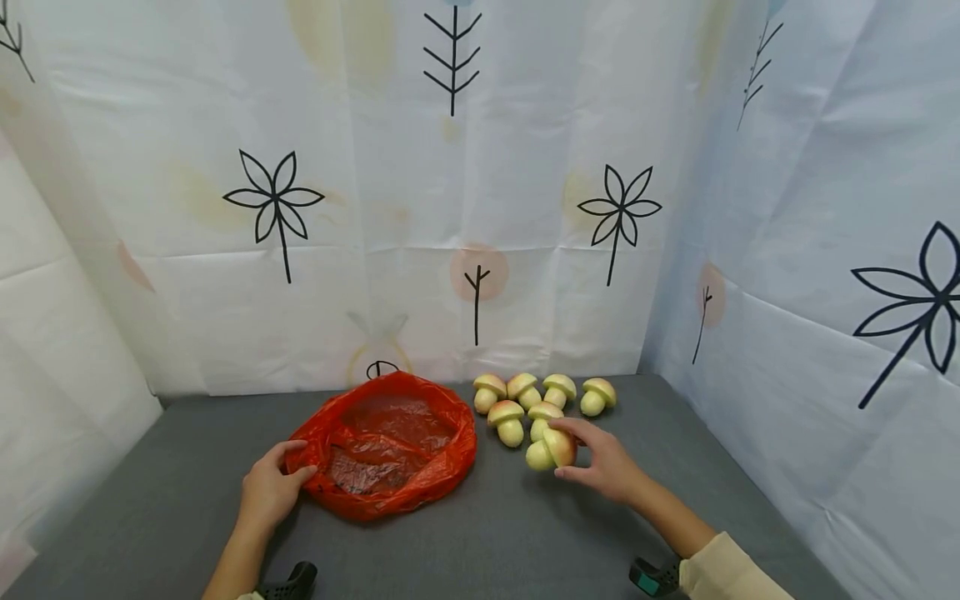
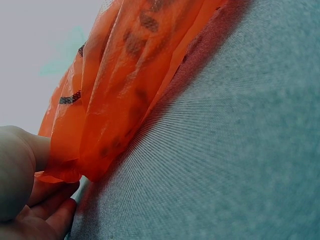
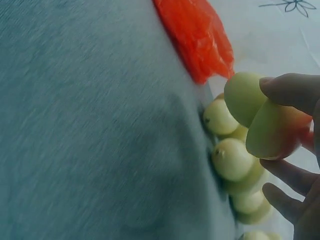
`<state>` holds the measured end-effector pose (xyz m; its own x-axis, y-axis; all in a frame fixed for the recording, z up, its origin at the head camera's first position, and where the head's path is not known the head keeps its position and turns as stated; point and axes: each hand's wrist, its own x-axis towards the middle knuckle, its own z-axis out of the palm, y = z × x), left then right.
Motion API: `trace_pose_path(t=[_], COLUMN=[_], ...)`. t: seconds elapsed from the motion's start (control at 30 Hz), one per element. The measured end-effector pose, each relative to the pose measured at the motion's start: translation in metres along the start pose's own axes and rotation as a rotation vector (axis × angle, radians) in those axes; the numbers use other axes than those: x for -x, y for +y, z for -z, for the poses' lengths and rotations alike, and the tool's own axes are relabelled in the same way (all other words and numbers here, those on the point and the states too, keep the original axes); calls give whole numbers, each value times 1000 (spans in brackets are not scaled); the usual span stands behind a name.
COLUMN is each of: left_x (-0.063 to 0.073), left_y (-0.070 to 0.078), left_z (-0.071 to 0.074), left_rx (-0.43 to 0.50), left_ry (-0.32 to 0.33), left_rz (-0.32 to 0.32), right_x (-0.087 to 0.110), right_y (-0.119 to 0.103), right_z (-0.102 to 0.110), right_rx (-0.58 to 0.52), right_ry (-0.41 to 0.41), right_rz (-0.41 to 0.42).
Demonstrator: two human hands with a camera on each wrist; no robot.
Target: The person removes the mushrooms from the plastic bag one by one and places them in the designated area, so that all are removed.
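Observation:
A red plastic bag (image 1: pixel 442 483) lies on the grey tabletop with its mouth spread wide, facing up. My left hand (image 1: pixel 268 492) pinches the bag's left rim between thumb and fingers; in the left wrist view the red film (image 2: pixel 115 100) hangs down into that grip. To the right of the bag, my right hand (image 1: pixel 606 460) holds a toy mushroom (image 1: pixel 553 450) by its cap, the stem pointing left. The right wrist view shows this mushroom (image 3: pixel 272 125) raised above the table. Several more mushrooms (image 1: pixel 506 422) stand close behind it in a loose cluster.
Behind the grey table (image 1: pixel 465 550) hangs a white cloth (image 1: pixel 525 183) printed with flowers and twigs, with more cloth along both sides. A black band (image 1: pixel 654 577) sits on the right wrist, and another (image 1: pixel 292 581) on the left.

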<state>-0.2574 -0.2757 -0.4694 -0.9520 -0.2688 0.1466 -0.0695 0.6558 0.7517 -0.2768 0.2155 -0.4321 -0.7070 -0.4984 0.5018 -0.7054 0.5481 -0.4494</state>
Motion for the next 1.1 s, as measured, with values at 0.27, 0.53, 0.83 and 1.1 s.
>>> trace_pose_path(t=[0.27,0.53,0.83,1.1], left_x=[0,1,-1,0], left_y=[-1,0,0,0], left_z=[1,1,0,0], left_rx=[4,6,9,9], left_ry=[3,-11,-6,-11], left_rz=[-4,14,26,13], right_x=[14,21,24,22], right_y=[17,33,48,60], right_z=[0,7,18,23], right_rx=[-46,16,42,68], right_ry=[-49,-31,-61,-34], right_rz=[-53,-99,-203,-263])
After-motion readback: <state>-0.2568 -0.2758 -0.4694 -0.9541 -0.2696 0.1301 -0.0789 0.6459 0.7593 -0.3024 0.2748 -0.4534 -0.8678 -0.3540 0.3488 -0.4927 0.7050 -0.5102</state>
